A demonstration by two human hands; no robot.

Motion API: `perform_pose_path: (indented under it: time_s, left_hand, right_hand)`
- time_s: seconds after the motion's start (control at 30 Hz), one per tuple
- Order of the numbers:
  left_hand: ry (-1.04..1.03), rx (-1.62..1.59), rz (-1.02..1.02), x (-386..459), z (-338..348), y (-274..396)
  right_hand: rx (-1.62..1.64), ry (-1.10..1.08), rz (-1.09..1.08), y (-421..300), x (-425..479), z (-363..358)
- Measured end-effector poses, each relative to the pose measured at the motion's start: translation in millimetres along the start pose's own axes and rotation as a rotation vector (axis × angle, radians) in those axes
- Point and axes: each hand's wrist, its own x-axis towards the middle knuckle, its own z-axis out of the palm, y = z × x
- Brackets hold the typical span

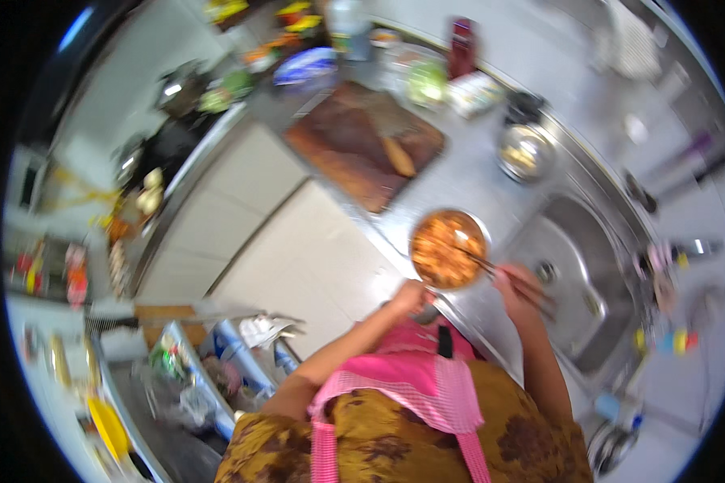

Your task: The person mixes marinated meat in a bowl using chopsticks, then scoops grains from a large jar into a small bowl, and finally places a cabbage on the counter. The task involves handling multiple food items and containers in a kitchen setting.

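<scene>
A round metal bowl [487,232] stands at the counter's front edge, left of the sink, filled with orange-red coated food pieces [444,253]. My left hand [412,297] is closed at the bowl's near side. A grey rounded end, perhaps a handle, shows just below that hand; blur hides the exact grip. Thin dark sticks that look like chopsticks [478,259] slant into the food, gripped by my right hand [513,291]. The right fingers are blurred, over the counter and sink edge. Beyond the bowl lies a wooden cutting board [332,142], bearing a cleaver-like knife with a wooden handle [397,158].
To the right is a steel sink [571,247]. Behind it stands a small bowl [525,154] with pale pieces. A dark red bottle [463,48], a green vegetable [428,83] and packets line the wall. Blue bins [199,386] with bags stand at lower left.
</scene>
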Motion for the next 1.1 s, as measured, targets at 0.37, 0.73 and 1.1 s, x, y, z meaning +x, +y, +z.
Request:
perform_pose_path:
  time_s: [0.37, 0.73, 1.1]
  left_hand:
    - [0.035, -0.194, 0.025, 12.8, 29.8, 51.5]
    - [0.229, 0.021, 0.065, 28.2, 54.8, 56.3]
    - [0.192, 0.02, 0.035, 45.8, 53.4, 60.9]
  right_hand:
    - [-0.447, -0.041, -0.49, 33.0, 21.6, 2.2]
    - [-0.611, -0.212, -0.632, 91.2, 63.1, -2.8]
    - [-0.756, -0.397, -0.704, 71.8, 55.5, 0.6]
